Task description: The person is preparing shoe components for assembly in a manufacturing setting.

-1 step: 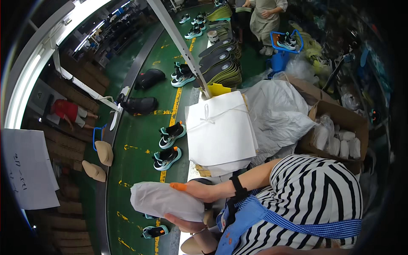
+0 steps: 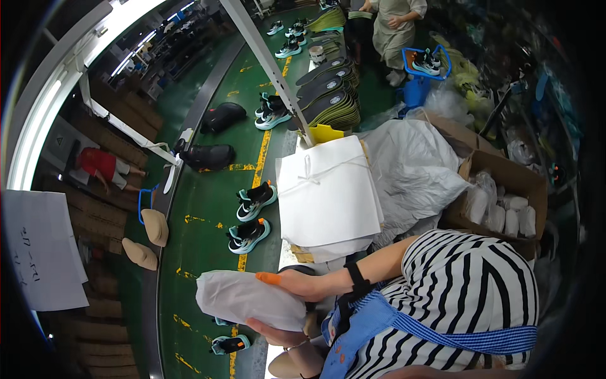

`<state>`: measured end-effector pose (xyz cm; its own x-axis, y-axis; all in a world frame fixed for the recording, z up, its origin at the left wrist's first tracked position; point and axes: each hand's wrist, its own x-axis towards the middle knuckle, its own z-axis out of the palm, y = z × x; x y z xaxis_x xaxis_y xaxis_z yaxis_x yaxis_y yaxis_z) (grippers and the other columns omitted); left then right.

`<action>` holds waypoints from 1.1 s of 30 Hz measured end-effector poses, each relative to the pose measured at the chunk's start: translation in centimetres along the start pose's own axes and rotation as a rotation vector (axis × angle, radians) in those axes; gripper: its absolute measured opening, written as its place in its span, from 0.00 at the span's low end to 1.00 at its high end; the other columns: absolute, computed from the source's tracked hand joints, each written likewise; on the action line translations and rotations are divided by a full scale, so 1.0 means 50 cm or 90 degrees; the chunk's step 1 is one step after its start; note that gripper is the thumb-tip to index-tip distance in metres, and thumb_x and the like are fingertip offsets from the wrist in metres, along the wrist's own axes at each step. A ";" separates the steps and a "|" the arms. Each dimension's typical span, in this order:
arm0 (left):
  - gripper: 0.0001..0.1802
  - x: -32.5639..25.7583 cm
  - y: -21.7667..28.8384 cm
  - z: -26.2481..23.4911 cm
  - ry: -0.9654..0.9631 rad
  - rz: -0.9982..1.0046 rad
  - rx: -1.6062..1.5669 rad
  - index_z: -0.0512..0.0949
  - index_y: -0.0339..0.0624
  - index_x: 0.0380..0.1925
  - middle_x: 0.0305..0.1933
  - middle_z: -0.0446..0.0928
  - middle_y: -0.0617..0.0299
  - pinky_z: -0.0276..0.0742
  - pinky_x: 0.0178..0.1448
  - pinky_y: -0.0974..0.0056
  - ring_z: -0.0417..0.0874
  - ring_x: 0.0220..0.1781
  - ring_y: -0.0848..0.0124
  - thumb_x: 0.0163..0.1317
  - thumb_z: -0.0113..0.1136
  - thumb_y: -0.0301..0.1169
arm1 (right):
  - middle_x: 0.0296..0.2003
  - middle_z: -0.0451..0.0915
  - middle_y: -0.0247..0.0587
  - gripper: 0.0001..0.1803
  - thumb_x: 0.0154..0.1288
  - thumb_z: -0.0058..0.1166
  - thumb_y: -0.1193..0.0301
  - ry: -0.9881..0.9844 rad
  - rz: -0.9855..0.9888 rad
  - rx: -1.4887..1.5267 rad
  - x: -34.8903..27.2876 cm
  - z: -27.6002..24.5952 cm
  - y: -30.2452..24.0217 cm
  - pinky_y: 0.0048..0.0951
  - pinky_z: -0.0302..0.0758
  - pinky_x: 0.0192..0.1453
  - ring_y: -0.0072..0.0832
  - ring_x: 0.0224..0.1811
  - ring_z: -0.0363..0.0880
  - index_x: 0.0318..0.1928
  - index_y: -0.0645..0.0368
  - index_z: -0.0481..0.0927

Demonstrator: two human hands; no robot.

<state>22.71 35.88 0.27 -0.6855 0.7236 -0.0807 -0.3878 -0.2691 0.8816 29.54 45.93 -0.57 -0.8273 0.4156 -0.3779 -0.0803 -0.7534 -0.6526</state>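
Note:
Across the near part of the green conveyor I hold a white-wrapped bundle, smooth and rounded, its contents hidden. My right hand grips its upper side near the body end, with an orange cover on the thumb. Below it, my left hand supports the underside, fingers partly hidden behind the wrapping. A beige shoe last lies beneath my left forearm. Just beyond the bundle, a black and mint sneaker rests on the belt, and another sneaker lies nearer the bottom.
A stack of white paper sheets tied with string stands beside the belt. Piled insoles lie farther up. At right is a cardboard box with white-wrapped pieces. A metal post rises over the bench. Another person stands far off.

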 end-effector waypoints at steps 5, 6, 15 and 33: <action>0.44 -0.056 -0.015 -0.041 -0.025 -0.036 0.053 0.54 0.43 0.65 0.65 0.60 0.54 0.61 0.65 0.52 0.64 0.64 0.56 0.59 0.40 0.65 | 0.45 0.77 0.36 0.26 0.68 0.45 0.51 -0.043 -0.054 -0.431 -0.035 -0.073 -0.005 0.23 0.69 0.51 0.22 0.47 0.73 0.50 0.61 0.75; 0.44 -0.094 -0.007 -0.025 -0.028 -0.102 -0.019 0.56 0.38 0.63 0.62 0.62 0.51 0.65 0.62 0.52 0.67 0.60 0.56 0.58 0.43 0.63 | 0.45 0.77 0.36 0.26 0.68 0.45 0.51 -0.049 -0.054 -0.433 -0.032 -0.080 -0.012 0.23 0.69 0.51 0.22 0.47 0.73 0.50 0.61 0.75; 0.45 -0.140 -0.065 -0.091 -0.062 -0.361 0.068 0.61 0.31 0.57 0.54 0.70 0.50 0.73 0.55 0.58 0.75 0.52 0.61 0.55 0.52 0.62 | 0.40 0.79 0.48 0.23 0.63 0.48 0.50 -0.134 -0.288 -0.630 -0.036 -0.019 -0.080 0.34 0.70 0.50 0.42 0.45 0.77 0.46 0.56 0.75; 0.28 -0.067 -0.036 -0.052 0.024 -0.025 0.357 0.57 0.33 0.60 0.55 0.66 0.48 0.62 0.59 0.63 0.68 0.56 0.64 0.71 0.37 0.45 | 0.34 0.77 0.48 0.17 0.64 0.48 0.57 -0.049 -0.489 -0.596 0.001 0.011 0.013 0.36 0.71 0.46 0.42 0.42 0.76 0.39 0.58 0.76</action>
<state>24.11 32.31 -2.24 -0.7030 0.7001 -0.1254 -0.0329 0.1442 0.9890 29.14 45.20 -0.67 -0.7741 0.5366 0.3359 -0.1589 0.3489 -0.9236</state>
